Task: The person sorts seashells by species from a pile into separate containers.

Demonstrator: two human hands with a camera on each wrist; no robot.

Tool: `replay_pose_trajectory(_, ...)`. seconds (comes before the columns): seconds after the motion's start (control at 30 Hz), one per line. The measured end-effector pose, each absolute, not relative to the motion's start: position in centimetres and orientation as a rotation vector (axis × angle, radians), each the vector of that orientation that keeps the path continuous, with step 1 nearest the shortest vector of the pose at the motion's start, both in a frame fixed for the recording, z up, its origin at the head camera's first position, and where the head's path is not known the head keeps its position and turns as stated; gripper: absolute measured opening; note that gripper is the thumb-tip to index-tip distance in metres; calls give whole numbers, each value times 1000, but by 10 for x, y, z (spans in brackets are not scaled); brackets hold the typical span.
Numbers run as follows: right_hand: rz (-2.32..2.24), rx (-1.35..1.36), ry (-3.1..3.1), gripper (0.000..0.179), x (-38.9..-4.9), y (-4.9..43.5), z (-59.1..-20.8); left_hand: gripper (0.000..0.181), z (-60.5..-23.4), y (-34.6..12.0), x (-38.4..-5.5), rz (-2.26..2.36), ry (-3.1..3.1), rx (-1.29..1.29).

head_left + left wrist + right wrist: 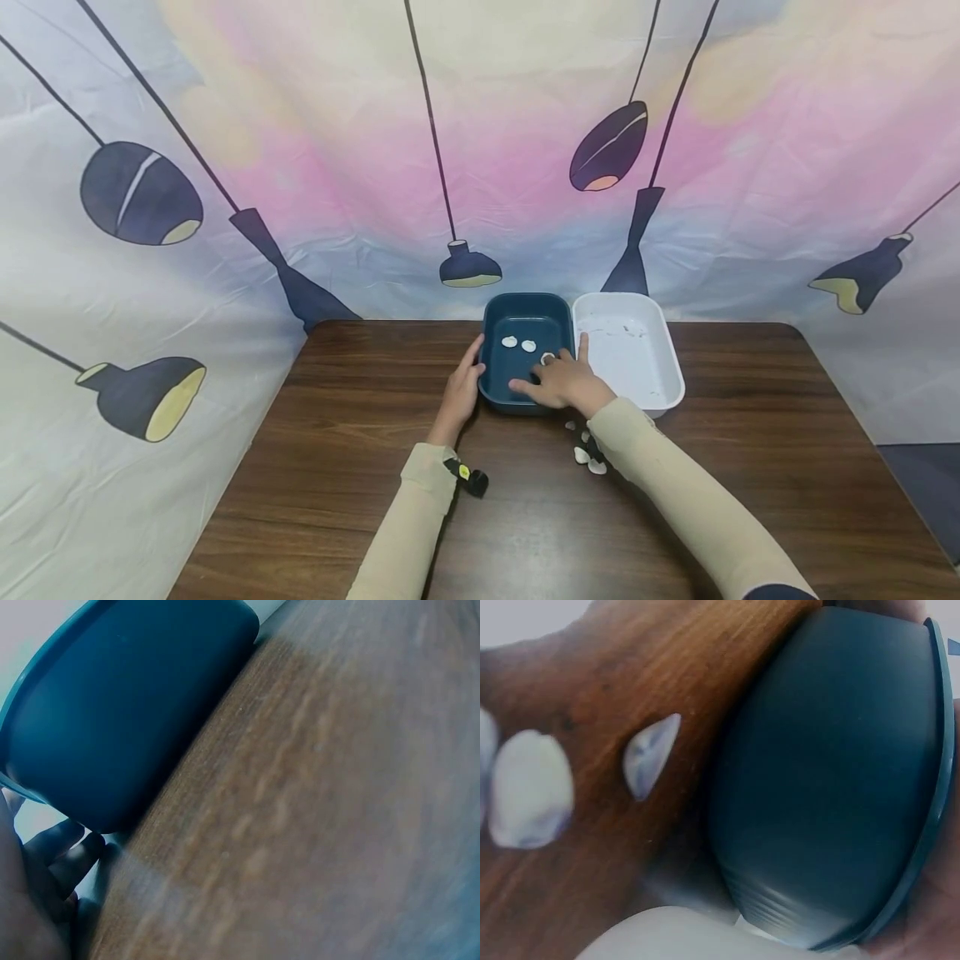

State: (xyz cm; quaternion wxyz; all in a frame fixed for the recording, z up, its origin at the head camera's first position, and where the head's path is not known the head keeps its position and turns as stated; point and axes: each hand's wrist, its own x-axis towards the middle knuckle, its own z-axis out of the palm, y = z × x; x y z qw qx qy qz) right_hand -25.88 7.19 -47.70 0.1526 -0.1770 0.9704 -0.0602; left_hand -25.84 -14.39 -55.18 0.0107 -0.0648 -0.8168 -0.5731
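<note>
A dark teal tray [501, 377] stands at the back of the table, with two white shells, one shell [509, 342] beside another shell [528, 346], on its floor. My left hand [459, 392] rests against the tray's left outer side, fingers reaching along the wall; in the left wrist view its fingers [75, 862] are by the tray's lower corner. Over the tray's front right part, my right hand [564, 382] is spread, thumb pointing left. A third white shell [547, 358] lies at its fingertips, partly covered. In the right wrist view, the teal tray [825, 772] hides the fingertips.
A white tray [633, 367] with small bits in it adjoins the teal one on the right. Several loose shells [582, 455] lie on the brown wooden table [360, 467], near the right forearm. A printed cloth [360, 125] hangs behind the table.
</note>
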Motion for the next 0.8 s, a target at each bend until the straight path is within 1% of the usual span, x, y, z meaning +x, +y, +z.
replay_pose_trajectory(0.37, -74, -447, 2783, 87, -272, 63, -479, 59, -550, -142, -260, -1791, -2560, -194)
replay_pose_trajectory(0.5, -66, -446, 2797, 84, -275, 61, -478, 59, -549, -142, -260, -1793, -2558, -191)
replay_pose_trajectory(0.67, -116, -499, 2814, 70, -271, 60, -476, 59, -553, -145, -258, -1794, -2548, -140)
replay_pose_trajectory(0.8, -108, -526, 2849, 59, -263, 64, -468, 58, -554, -144, -259, -1807, -2537, -186)
